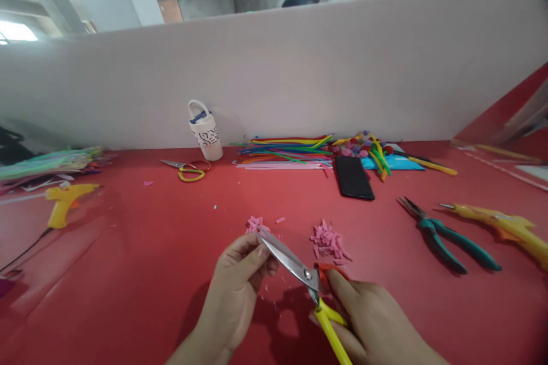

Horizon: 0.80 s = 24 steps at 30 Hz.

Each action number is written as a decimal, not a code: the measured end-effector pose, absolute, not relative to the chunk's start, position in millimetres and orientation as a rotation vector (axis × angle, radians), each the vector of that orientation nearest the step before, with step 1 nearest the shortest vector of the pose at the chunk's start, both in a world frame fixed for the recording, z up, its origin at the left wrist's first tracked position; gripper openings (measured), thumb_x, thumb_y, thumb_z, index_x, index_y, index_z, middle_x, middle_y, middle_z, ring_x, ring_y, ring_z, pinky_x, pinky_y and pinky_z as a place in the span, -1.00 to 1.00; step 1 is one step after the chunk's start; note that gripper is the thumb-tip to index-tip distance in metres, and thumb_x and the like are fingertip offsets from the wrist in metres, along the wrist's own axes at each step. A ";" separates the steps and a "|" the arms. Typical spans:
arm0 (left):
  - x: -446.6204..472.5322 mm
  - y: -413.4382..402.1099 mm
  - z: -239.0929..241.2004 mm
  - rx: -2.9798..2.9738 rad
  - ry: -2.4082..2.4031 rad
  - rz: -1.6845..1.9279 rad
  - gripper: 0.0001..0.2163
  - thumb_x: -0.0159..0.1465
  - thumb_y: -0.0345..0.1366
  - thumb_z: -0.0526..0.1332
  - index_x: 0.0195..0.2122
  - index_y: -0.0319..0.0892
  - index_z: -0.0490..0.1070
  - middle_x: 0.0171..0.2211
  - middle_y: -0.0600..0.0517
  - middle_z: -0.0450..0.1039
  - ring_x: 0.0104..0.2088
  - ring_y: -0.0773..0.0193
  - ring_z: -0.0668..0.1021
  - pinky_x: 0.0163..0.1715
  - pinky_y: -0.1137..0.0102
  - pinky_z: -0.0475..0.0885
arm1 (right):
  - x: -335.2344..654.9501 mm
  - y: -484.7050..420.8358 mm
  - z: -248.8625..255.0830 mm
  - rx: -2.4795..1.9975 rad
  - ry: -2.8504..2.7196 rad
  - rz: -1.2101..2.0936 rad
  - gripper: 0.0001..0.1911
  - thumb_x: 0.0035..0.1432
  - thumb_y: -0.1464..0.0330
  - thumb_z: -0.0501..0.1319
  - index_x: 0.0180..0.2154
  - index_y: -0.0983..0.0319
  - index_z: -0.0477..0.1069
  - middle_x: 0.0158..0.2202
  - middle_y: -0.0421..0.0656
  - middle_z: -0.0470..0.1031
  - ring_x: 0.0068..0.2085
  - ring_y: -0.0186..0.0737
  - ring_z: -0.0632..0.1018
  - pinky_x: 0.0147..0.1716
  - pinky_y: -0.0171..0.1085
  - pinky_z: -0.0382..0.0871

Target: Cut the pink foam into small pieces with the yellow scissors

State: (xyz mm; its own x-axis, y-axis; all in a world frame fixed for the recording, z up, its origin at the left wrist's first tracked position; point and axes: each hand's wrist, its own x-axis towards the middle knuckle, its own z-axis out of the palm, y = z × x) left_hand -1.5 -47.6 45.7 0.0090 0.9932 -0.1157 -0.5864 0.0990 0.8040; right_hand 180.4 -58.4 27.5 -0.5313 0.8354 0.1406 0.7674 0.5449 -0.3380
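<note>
My right hand (pixel 372 313) grips a pair of scissors (pixel 291 262) by its handles, one yellow and one orange-red. The blades point up and left, their tips right at the fingers of my left hand (pixel 240 279). Thumb and fingertips of my left hand are pinched together; whatever they hold is too small or hidden to make out. Just beyond those fingertips lies a small heap of pink cut strips (pixel 256 223), partly covered by the hand. A larger pile of pink pieces (pixel 329 241) sits to the right, past the scissors. Tiny pink scraps are scattered under the blades.
Along the white partition (pixel 274 80) stand a white tumbler (pixel 207 137), a second pair of scissors (pixel 190 173), colourful pipe cleaners (pixel 282 151) and a black phone (pixel 354 177). Green-handled pliers (pixel 445 236) and a yellow glue gun (pixel 500 221) lie right; another glue gun (pixel 64 202) lies left.
</note>
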 end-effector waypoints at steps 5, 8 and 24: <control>-2.2 -48.9 46.6 0.652 0.812 1.379 -0.92 0.06 -0.47 0.16 -0.50 -0.25 0.44 -0.58 0.09 0.35 -0.56 0.49 0.35 -0.51 0.58 0.27 | 179.6 -58.0 27.7 -1.320 -2.503 0.304 -0.84 0.02 0.29 0.03 -0.48 0.16 0.02 -0.66 -0.25 0.34 -0.67 -0.27 0.35 -0.68 -0.35 -0.06; -3.0 -49.8 46.9 0.649 0.819 1.380 -0.92 0.06 -0.48 0.16 -0.49 -0.24 0.44 -0.57 0.08 0.36 -0.56 0.48 0.36 -0.51 0.57 0.28 | 179.4 -58.3 29.7 -1.327 -2.506 0.303 -0.83 0.01 0.30 0.03 -0.49 0.16 0.01 -0.66 -0.26 0.33 -0.67 -0.27 0.34 -0.68 -0.35 -0.05; -0.8 -49.6 46.9 0.603 0.852 1.256 -0.97 0.06 -0.46 0.17 -0.50 -0.26 0.36 -0.56 0.07 0.39 -0.59 0.49 0.40 -0.56 0.59 0.28 | 178.4 -56.0 35.9 -1.326 -2.033 1.201 -0.76 0.07 0.21 -0.01 -0.54 0.20 0.08 -0.65 -0.31 0.19 -0.64 -0.43 0.21 -0.67 -0.42 0.03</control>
